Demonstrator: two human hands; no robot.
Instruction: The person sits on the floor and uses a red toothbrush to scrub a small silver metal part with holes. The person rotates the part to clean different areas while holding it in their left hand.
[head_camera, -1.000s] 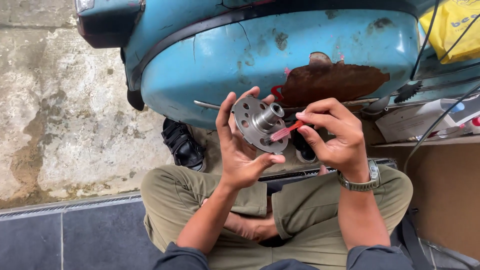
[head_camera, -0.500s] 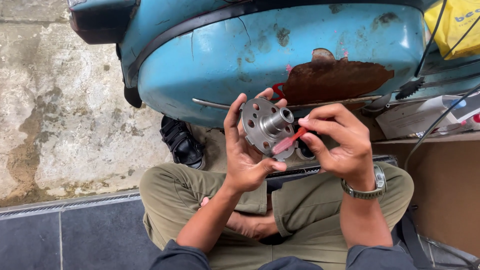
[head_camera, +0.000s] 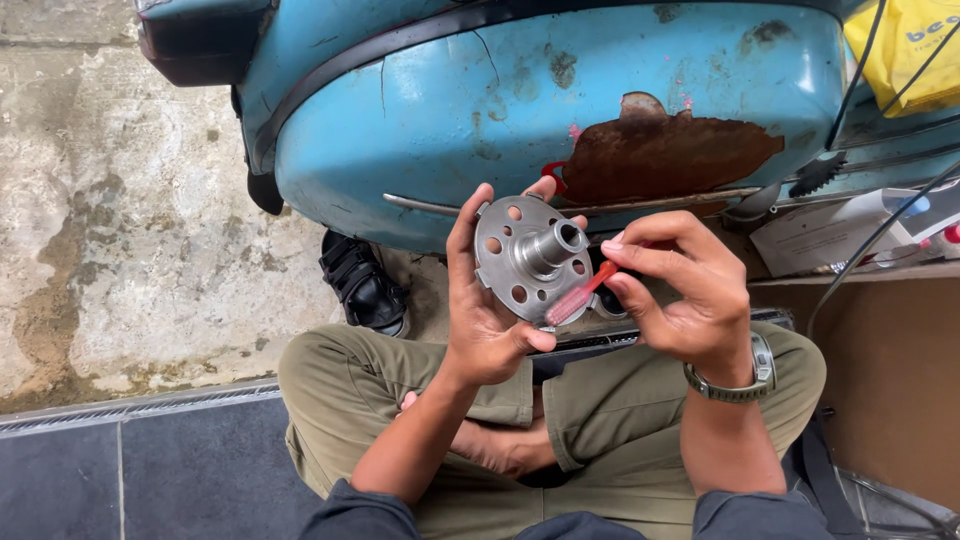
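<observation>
**Worn concrete and a rusting blue scooter**

A pale blue scooter body (head_camera: 520, 110) fills the view from 11 to 1 o'clock, with a large rust patch (head_camera: 665, 155) on its side panel. Stained, cracked concrete floor (head_camera: 120, 200) spreads at 9 o'clock. Dark grey tiles (head_camera: 150, 470) lie at 7 o'clock behind a metal edge strip. A black sandal (head_camera: 362, 285) rests beneath the scooter. Brown cardboard (head_camera: 880, 380) stands at 3 o'clock. Even daylight.

A yellow plastic package (head_camera: 905, 55) with dark lettering is lying at the upper right, well above and beyond the right hand (head_camera: 685, 290). A white rectangular box (head_camera: 835, 230) with blue and red markings at its far end is resting just right of that hand, tilted, with dark cables crossing over it. No screens or signs are showing.
</observation>
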